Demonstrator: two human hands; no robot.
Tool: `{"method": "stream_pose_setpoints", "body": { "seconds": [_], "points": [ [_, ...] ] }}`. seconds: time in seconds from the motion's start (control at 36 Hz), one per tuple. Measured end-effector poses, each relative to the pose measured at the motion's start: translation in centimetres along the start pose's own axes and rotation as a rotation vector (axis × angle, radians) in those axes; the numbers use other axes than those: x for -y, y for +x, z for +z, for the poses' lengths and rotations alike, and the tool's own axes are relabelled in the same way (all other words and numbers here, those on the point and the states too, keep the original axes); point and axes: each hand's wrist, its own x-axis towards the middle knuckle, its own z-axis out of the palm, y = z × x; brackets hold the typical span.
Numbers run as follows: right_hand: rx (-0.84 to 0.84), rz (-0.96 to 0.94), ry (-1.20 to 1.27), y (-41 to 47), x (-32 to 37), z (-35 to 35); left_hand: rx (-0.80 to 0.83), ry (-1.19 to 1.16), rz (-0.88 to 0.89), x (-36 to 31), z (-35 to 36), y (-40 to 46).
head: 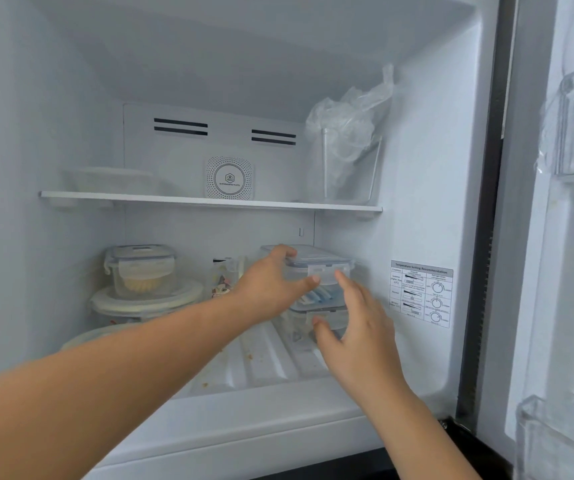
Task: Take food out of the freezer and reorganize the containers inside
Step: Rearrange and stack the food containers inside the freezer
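Your left hand (271,285) and right hand (354,327) are both bare, with no gloves, rings or watch on them. Your forearms are uncovered as far as the view reaches, no sleeve showing. Your fingernails are short and unpainted.

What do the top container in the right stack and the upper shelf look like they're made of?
Top container, gripped by the left hand: apparently clear, slightly frosted plastic, since the contents show through; its greyish lid has snap-lock clips. Upper shelf: probably glass or clear plastic with a white front trim; the view leaves it open.
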Motion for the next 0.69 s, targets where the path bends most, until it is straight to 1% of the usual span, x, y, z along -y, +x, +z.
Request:
{"method": "stream_pose_setpoints", "body": {
  "seconds": [0.11,0.22,0.31,0.5,0.58,0.69],
  "points": [
    [-0.011,-0.065,-0.087,0.7,0.1,-0.1,0.011,-0.077,-0.004,0.7,-0.2,0.3],
    [0.082,-0.114,-0.202,1.4,-0.1,0.4,0.038,-0.096,-0.003,1.1,-0.3,0.8],
    [0.126,-0.112,-0.267,1.9,-0.4,0.8,0.07,-0.106,-0.007,1.3,-0.1,1.0],
    [0.118,-0.055,-0.346,3.0,-1.0,1.4,0.133,-0.12,-0.016,1.4,0.6,1.4],
    [0.115,-0.04,-0.345,3.4,-1.1,1.6,0.137,-0.045,-0.025,1.6,0.6,1.3],
    [0.09,-0.031,-0.332,3.6,-1.0,1.7,0.127,0.181,0.032,1.8,-0.3,0.6]
  ]
}}
